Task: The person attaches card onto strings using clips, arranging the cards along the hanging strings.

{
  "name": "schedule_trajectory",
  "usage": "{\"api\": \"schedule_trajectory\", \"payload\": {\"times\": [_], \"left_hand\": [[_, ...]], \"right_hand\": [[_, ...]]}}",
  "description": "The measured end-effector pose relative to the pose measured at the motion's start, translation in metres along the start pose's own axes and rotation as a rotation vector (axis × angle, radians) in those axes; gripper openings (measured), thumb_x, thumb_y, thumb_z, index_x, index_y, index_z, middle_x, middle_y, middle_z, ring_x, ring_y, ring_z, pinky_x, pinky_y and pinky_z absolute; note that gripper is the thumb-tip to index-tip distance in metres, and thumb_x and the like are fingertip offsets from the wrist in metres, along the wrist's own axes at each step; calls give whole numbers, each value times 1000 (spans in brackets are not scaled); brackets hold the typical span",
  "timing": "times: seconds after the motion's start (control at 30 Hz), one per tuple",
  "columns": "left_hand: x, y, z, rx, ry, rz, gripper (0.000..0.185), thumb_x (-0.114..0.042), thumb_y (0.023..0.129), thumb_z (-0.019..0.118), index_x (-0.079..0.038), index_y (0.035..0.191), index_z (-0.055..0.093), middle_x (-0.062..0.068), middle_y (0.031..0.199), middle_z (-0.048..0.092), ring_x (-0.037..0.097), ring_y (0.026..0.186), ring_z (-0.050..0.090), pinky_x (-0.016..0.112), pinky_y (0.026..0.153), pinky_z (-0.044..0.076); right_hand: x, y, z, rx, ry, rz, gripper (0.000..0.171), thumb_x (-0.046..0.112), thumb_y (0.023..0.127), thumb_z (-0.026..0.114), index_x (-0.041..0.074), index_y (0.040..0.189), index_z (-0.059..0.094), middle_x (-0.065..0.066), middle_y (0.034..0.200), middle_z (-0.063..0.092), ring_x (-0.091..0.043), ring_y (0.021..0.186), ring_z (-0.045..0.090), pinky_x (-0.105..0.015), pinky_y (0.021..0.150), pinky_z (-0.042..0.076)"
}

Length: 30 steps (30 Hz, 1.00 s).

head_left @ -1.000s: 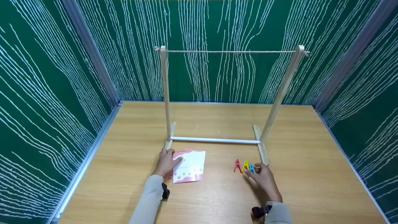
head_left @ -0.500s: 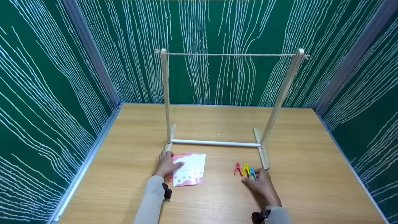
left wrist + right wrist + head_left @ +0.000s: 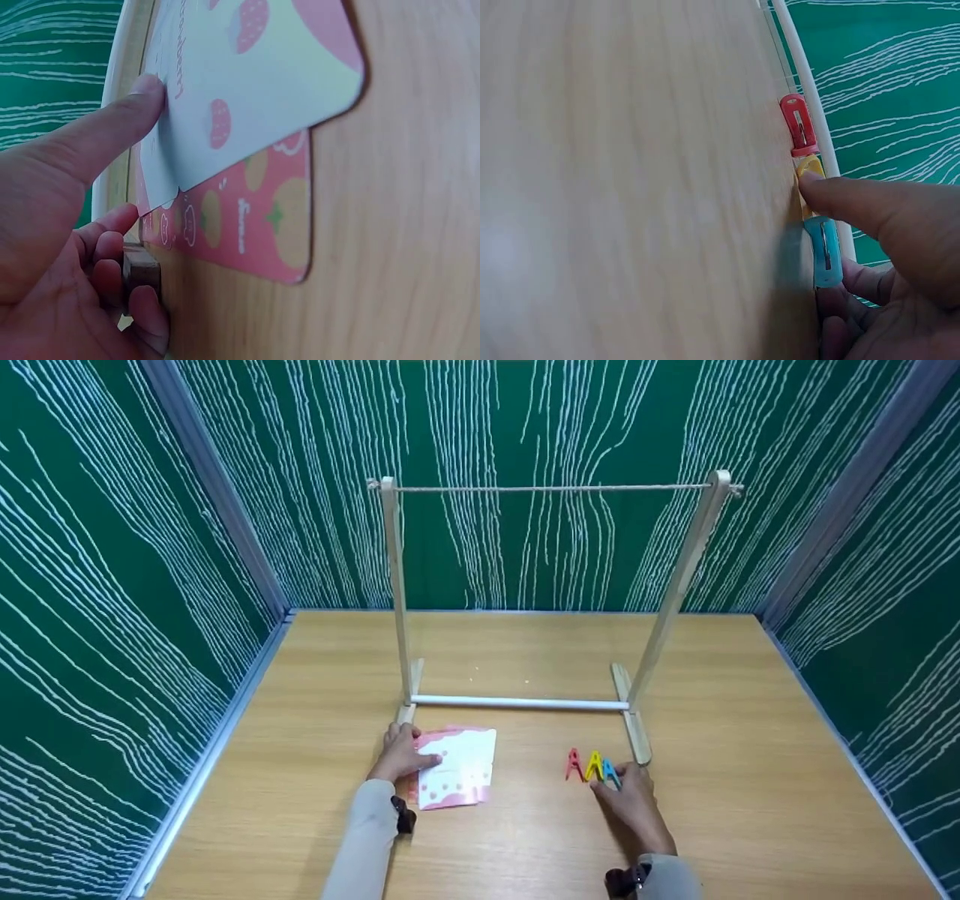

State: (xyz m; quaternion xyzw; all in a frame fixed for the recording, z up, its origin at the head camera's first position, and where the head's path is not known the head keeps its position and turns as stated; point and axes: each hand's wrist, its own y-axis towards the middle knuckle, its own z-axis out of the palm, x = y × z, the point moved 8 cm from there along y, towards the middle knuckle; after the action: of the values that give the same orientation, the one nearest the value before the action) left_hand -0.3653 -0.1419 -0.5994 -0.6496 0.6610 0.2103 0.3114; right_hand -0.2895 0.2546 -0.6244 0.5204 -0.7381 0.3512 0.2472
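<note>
On the left of the table, my left hand (image 3: 396,756) rests at a white strawberry-print card (image 3: 461,769). Its straight thumb lies on this card, and the index fingertip touches the cards' edge in the left wrist view. Beneath peeks a red-pink fruit-print card (image 3: 262,217). The other fingers are bent beside the stand's wooden foot (image 3: 140,270). At right, my right hand (image 3: 636,802) is beside three clothespins: red (image 3: 574,765), yellow (image 3: 594,766) and blue (image 3: 611,774). The right thumb touches the yellow clothespin; fingers lie by the blue one's end, partly hidden.
A wooden stand (image 3: 682,577) rises behind the hands, with a string (image 3: 555,488) tied between its posts and a white rod (image 3: 517,703) low down. Tiny pale specks lie behind the rod. Green walls (image 3: 517,555) with white lines enclose the wooden table (image 3: 525,840).
My right thumb has been drawn back from the yellow clothespin and then brought against it again. The left hand stays at the cards. The head view shifts slightly.
</note>
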Motion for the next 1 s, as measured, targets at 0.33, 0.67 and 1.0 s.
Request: {"api": "schedule_trajectory", "payload": {"times": [0.33, 0.67, 1.0], "left_hand": [[-2, -2, -1, -8, -22, 7, 55, -23, 72, 83, 0, 107, 48, 13, 106, 36, 30, 102, 35, 40, 88, 34], [-4, -3, 2, -28, -17, -4, 52, -19, 73, 83, -1, 104, 45, 11, 103, 34, 28, 97, 34, 36, 81, 33], [-6, -5, 3, -52, 1, -70, 52, -17, 74, 82, -4, 108, 44, 10, 104, 34, 27, 99, 33, 36, 82, 33]], "right_hand": [[6, -5, -4, -39, -9, -108, 48, 21, 85, 69, -8, 113, 43, -23, 108, 42, -34, 98, 44, -41, 82, 37], [4, -5, -7, -4, 24, -110, 46, 14, 86, 67, -12, 115, 43, -27, 112, 43, -35, 101, 47, -46, 88, 40], [-3, -4, -8, -1, 45, -53, 47, 16, 86, 66, -12, 118, 45, -27, 115, 45, -37, 105, 48, -51, 93, 40]]}}
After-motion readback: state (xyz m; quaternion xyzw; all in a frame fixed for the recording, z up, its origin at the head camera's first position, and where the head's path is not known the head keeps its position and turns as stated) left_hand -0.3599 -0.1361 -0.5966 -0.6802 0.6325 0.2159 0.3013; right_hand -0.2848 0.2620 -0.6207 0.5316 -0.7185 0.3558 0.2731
